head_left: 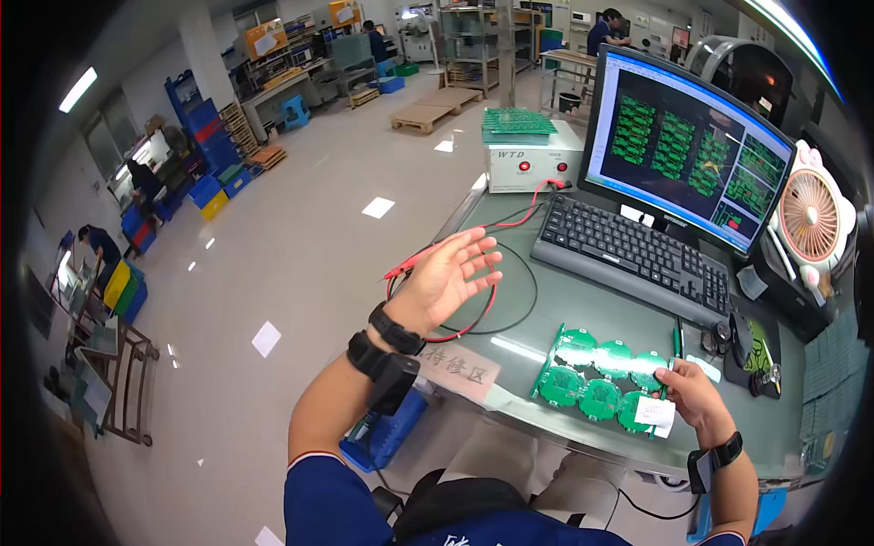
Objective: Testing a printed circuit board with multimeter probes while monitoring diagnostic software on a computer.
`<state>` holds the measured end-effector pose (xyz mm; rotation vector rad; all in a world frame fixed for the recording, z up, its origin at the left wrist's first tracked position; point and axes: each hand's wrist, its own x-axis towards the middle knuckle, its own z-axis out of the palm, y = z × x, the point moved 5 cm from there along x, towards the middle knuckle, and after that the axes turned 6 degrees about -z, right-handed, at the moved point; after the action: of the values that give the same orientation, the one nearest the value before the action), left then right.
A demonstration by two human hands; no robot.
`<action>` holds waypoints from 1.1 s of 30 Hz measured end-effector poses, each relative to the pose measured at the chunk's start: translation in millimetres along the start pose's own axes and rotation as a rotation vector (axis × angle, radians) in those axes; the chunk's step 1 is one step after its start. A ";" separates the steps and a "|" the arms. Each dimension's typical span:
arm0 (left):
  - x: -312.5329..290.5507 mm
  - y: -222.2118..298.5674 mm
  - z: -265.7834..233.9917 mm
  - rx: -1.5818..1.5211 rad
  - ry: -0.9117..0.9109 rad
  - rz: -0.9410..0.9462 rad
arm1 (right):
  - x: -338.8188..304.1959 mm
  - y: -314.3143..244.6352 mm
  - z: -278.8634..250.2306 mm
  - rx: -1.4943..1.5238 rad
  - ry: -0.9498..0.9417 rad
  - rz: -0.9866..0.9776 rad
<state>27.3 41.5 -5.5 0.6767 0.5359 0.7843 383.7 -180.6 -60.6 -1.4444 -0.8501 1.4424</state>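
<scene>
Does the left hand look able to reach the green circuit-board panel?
Probably yes: the left hand appears empty, and only thin, low cables lie on the desk between it and the green panel.

We wear navy short sleeves and black wrist straps.
Pale, red-lined trim edges our cuffs, and a white marking crosses our chest; on our left sit two straps and a boxy black module, on our right a dark module; our trousers are beige.
</scene>
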 end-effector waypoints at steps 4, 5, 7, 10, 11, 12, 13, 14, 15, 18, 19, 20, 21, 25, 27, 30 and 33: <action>-9.1 16.9 30.7 1.014 -0.021 0.588 | -3.4 -4.3 -0.3 -0.206 0.115 -0.001; -12.7 19.0 39.6 1.275 -0.036 0.728 | -5.3 -5.7 3.2 -0.351 0.149 -0.059; -27.4 4.2 70.8 1.789 -0.058 1.103 | -9.6 -21.1 6.9 -0.485 0.143 -0.121; -52.9 -29.7 92.8 2.321 -0.279 1.386 | -9.4 -34.6 28.8 -0.888 0.069 -0.223; -54.4 -32.8 93.8 2.321 -0.274 1.385 | -8.8 -35.1 29.0 -0.890 0.067 -0.225; -55.3 -36.5 97.1 2.301 -0.300 1.453 | -8.4 -37.9 27.7 -1.010 0.070 -0.263; -56.1 -39.0 99.9 2.280 -0.325 1.521 | -8.4 -40.7 27.4 -1.130 0.071 -0.303; -53.9 -39.8 101.3 2.292 -0.325 1.517 | -8.6 -41.8 26.6 -1.132 0.075 -0.302; -52.9 -39.6 102.4 2.291 -0.326 1.519 | -9.6 -46.2 26.2 -1.234 0.121 -0.378; -47.4 -39.7 101.1 2.348 -0.352 1.449 | -12.2 -55.8 25.0 -1.199 0.236 -0.457; -41.0 -36.3 91.5 2.365 -0.315 1.292 | -13.6 -59.4 22.7 -1.062 0.298 -0.456; -34.5 -33.1 80.4 2.372 -0.284 1.137 | -15.8 -63.9 22.8 -1.059 0.305 -0.455; -31.9 -20.7 68.5 2.309 -0.176 1.032 | -20.5 -72.3 24.8 -1.054 0.317 -0.527; -11.6 30.3 -4.1 2.113 0.234 0.702 | -28.8 -78.9 -3.8 -0.893 0.358 -0.826; -13.6 41.8 -28.4 2.162 0.317 0.671 | -30.3 -79.6 -16.2 -0.701 0.367 -0.757; -6.1 41.4 -53.4 2.367 0.374 0.389 | -31.7 -80.1 -24.3 -0.538 0.356 -0.717; 15.3 39.4 -68.6 2.341 0.399 0.457 | -33.7 -75.5 -29.6 -0.464 0.341 -0.710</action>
<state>-26.7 97.7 -25.7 2.8732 1.6682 0.3309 419.4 -188.1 19.4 -1.4397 -1.3505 0.4691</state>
